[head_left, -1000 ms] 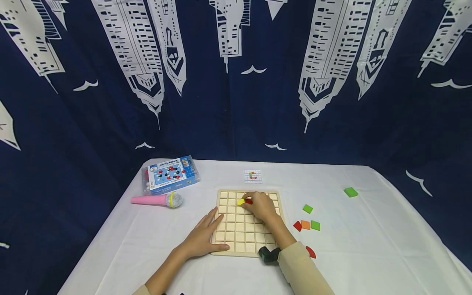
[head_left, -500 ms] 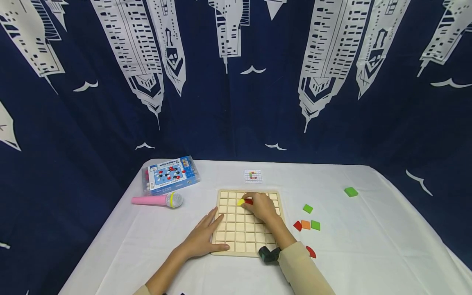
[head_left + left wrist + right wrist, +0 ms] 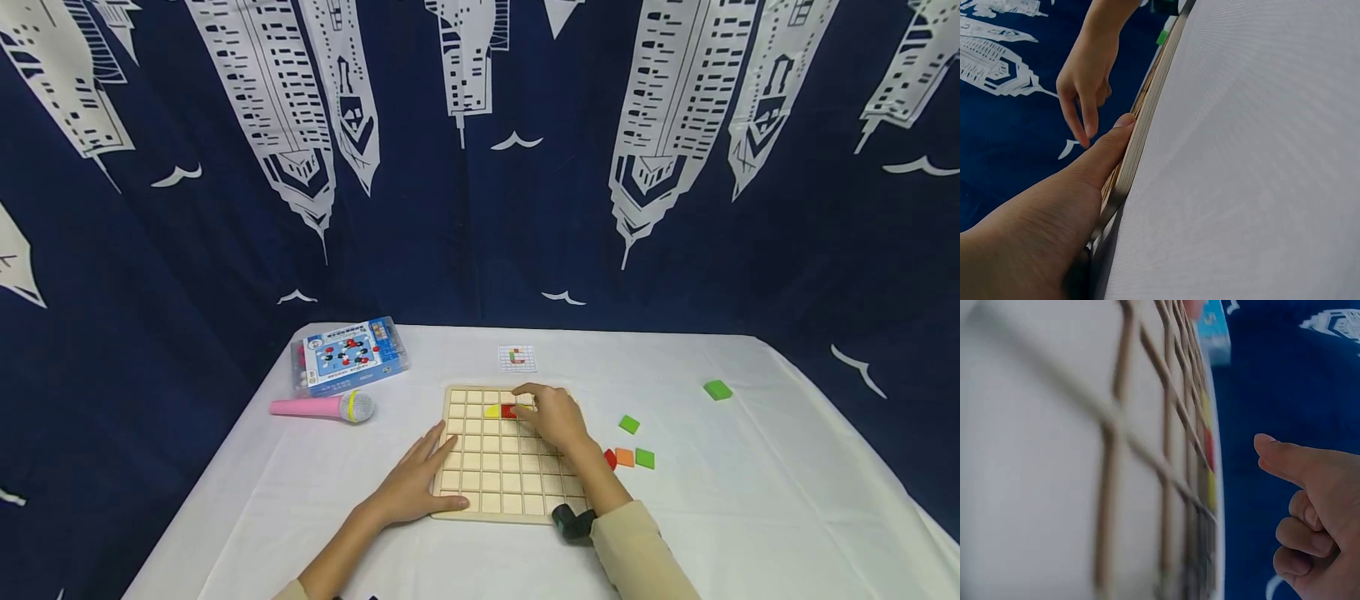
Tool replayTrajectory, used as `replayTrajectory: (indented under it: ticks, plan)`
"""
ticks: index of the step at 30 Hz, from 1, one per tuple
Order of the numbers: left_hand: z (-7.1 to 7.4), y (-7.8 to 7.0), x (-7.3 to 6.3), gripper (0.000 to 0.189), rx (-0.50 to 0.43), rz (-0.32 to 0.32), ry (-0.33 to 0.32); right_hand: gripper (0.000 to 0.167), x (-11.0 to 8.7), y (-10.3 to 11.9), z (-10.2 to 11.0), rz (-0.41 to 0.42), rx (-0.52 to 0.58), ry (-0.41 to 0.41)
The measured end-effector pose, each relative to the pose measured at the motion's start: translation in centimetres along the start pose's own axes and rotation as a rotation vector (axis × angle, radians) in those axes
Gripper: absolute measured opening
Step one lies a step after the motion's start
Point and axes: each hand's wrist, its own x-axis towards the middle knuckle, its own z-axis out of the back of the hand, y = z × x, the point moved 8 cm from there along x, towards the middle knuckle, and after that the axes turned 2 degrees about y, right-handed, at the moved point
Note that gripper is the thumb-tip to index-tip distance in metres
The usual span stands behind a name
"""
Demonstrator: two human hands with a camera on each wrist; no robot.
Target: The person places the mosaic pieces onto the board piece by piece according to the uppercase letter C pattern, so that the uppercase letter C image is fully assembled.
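My left hand [image 3: 408, 486] rests at the left edge of a wooden grid board [image 3: 491, 461], fingers spread and thumb over the near left corner. In the left wrist view that thumb [image 3: 1110, 147] lies along the board's edge. My right hand [image 3: 558, 417] hovers over the board's upper right, holding nothing; thumb and index finger are apart in the head view, the other fingers curled. Just left of it, a red piece [image 3: 508, 411] sits in the grid beside a yellow piece [image 3: 492, 411]. Another yellow piece [image 3: 1212, 489] shows past the red one in the right wrist view.
Right of the board lie green pieces [image 3: 644, 458], an orange square [image 3: 624, 457] and a red piece [image 3: 611, 459] partly behind my forearm. A patterned card [image 3: 517, 359] lies beyond the board. A pink microphone [image 3: 318, 407] and a blue boxed set [image 3: 350, 358] stand left.
My right hand has let go of the red piece and moved slightly right, uncovering it. The right forearm now covers the red piece near the front. My left hand has stayed put.
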Motion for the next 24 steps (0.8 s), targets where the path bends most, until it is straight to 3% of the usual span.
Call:
replayTrajectory:
  ticks: [7,12,14,20,24]
  plan:
    - [0.1,0.1,0.0,0.101,-0.010,0.020,0.007,0.035,-2.6,-3.7,5.6,-0.029,-0.022,-0.126]
    - [0.3,0.0,-0.2,0.100,-0.017,0.015,-0.002,0.037,-4.5,-9.0,7.7,-0.063,-0.083,-0.222]
    - [0.3,0.0,-0.2,0.100,-0.016,0.011,-0.006,0.037,-5.1,-11.4,8.0,-0.116,-0.118,-0.235]
    - [0.4,-0.2,-0.1,0.100,-0.009,0.001,-0.011,0.037,-7.0,-14.1,8.8,-0.281,-0.068,-0.159]
    - [0.3,-0.3,0.0,0.100,-0.013,-0.002,-0.011,0.040,-7.6,-14.9,8.3,-0.324,-0.063,-0.080]
